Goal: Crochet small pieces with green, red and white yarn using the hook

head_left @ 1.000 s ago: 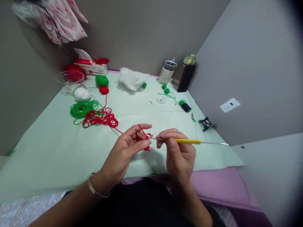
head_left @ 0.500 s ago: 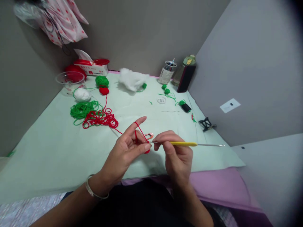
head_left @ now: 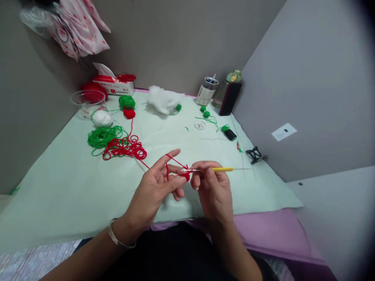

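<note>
My left hand [head_left: 159,183] pinches a small red crochet piece [head_left: 185,176] between thumb and fingers. Red yarn runs over its raised index finger and down to the piece. In my right hand [head_left: 215,187] is a crochet hook [head_left: 222,169] with a yellow grip, held level, its metal tip at the red stitches. The hook's far end points right and looks blurred. From the left hand the strand leads back to a loose heap of red yarn [head_left: 124,148] on the table. Part of the red piece is hidden by my fingers.
Green yarn [head_left: 101,136], a white yarn ball [head_left: 102,118] and a clear plastic tub [head_left: 88,99] lie left. White stuffing [head_left: 164,100] sits at the back. A can [head_left: 206,91], bottle [head_left: 224,93] and phone [head_left: 230,98] stand back right; a black clip [head_left: 256,155] lies at the right edge.
The hook has moved left and up, its tip now past the red stitches. My right hand followed slightly. The red piece has tilted up, and the orange-pink loop-shaped item is no longer visible.
</note>
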`<state>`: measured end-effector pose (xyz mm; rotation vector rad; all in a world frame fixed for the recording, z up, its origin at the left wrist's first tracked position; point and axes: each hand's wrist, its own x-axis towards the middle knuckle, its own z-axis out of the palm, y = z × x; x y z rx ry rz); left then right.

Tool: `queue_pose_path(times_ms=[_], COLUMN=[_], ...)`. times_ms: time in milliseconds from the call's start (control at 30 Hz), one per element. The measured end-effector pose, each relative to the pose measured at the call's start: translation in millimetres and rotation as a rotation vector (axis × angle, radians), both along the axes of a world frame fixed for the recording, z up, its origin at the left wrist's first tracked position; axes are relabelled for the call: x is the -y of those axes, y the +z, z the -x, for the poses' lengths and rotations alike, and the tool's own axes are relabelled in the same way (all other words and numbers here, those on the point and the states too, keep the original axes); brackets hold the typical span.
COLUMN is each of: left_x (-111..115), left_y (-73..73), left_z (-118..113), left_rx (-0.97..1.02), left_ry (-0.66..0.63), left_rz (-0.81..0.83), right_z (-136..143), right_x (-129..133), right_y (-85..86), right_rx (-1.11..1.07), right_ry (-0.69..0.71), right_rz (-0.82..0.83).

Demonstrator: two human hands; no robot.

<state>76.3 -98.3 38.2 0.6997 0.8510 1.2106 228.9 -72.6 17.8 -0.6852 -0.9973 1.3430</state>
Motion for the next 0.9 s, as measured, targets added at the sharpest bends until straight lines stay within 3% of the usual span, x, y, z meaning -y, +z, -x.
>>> queue_pose_path(times_ms=[167, 300, 900], left_x=[-1.0, -1.2, -1.4], left_y=[2.5, 0.1, -1.0], left_z=[-4.2, -5.4, -2.9], left_rx=[0.112, 0.179, 0.077], left_ry=[0.005, -0.013, -0.01], left_rz=[0.005, -0.006, 0.032], right_z=[0.4, 0.9, 2.9], right_x=[-2.4, -2.7, 1.6], right_y=[0.9, 0.3, -3.9], right_rx=[-0.106, -0.175, 0.007], right_ry=[0.079, 0.124, 0.0], right_rz=[0.176, 0.209, 0.018])
